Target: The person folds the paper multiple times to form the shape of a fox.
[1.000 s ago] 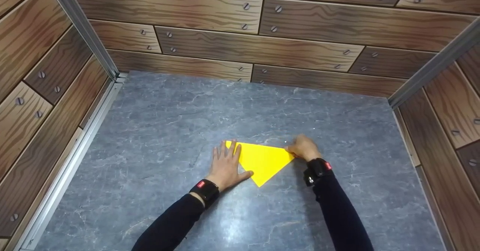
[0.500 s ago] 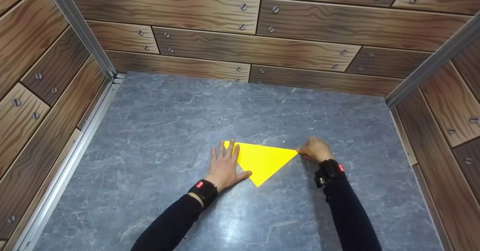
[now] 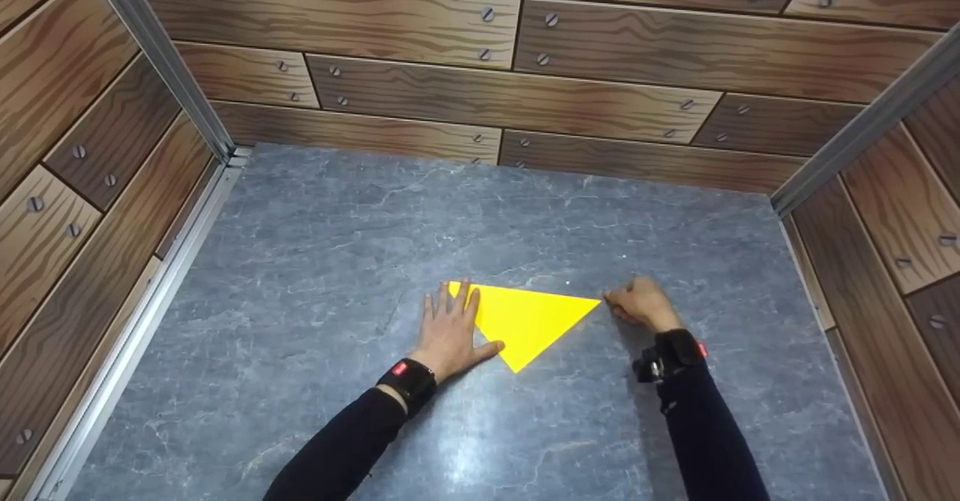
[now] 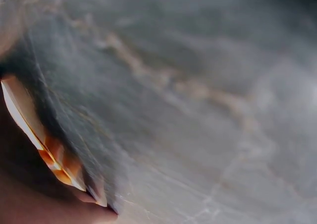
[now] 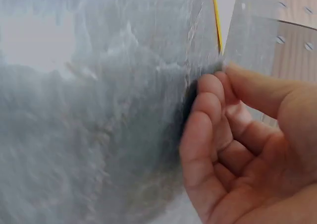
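Observation:
A folded yellow sheet of paper (image 3: pixel 536 317) lies on the grey surface as a triangle, its long edge away from me. My left hand (image 3: pixel 448 340) rests flat across its left part, fingers spread and thumb near the bottom corner. Just off the right corner is my right hand (image 3: pixel 641 302), fingers curled with the thumb against the index finger. In the right wrist view the narrow paper tip (image 5: pixel 219 38) ends right before the curled fingers (image 5: pixel 200 140), and nothing shows in their grasp. The left wrist view is mostly blurred surface, with part of the hand at lower left.
The grey marbled surface (image 3: pixel 360 223) spreads around the paper. Wood-patterned panels (image 3: pixel 420 88) stand at the back and on both sides, with a pale metal rail (image 3: pixel 142 343) along the left edge. Black straps (image 3: pixel 410 382) are on both wrists.
My right hand has slid rightward along the paper's far edge to its right corner and come off the tip. The left hand has stayed in place.

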A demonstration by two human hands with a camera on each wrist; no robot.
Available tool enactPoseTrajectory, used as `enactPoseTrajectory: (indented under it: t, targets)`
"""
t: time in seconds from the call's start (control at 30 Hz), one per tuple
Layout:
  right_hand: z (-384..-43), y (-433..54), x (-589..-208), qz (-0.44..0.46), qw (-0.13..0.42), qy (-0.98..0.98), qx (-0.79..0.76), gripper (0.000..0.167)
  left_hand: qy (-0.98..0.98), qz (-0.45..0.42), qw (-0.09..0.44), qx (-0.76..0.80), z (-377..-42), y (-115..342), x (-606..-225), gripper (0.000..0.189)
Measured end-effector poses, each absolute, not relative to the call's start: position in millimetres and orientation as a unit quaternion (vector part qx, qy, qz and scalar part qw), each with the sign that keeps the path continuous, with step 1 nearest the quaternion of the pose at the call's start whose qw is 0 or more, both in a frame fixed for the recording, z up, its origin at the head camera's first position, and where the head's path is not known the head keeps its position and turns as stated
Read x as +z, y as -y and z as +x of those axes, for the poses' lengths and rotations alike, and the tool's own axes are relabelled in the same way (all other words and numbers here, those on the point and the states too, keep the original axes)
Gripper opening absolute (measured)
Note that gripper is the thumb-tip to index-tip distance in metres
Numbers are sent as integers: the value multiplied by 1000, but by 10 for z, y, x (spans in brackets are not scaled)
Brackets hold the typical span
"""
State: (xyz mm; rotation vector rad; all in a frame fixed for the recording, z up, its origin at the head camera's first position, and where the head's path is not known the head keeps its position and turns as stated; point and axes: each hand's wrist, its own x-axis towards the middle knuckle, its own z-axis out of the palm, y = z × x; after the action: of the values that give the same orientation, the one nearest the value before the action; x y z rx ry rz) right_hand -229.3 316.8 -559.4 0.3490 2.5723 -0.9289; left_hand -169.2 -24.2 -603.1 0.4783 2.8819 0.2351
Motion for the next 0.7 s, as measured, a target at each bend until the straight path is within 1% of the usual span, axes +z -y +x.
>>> enactPoseTrajectory:
  t: [0.13,0.2,0.27,0.4,0.57,0.7]
  targets:
    - [-2196,-2998,-5611,110,98,-940,-309,27,-978,163,101,80,-1696,235,-6019,107]
    - [-2143,-2853,-5618,81,71,-950,-293,27,-979,163,98,76,-1684,221,-6004,106]
    - [-2101,-2685,-5633,46,74,-953,-290,26,-979,165,97,68,-1666,216,-5987,106]
    - [-2037,-2393,-5658,2,112,-953,-283,30,-978,183,89,55,-1595,194,-5967,106]
    - [-2014,-2201,-5686,21,146,-955,-256,39,-975,195,82,60,-1502,153,-5954,105]
    - [-2023,-2161,-5702,48,164,-950,-260,36,-972,206,77,77,-1493,94,-5932,99]
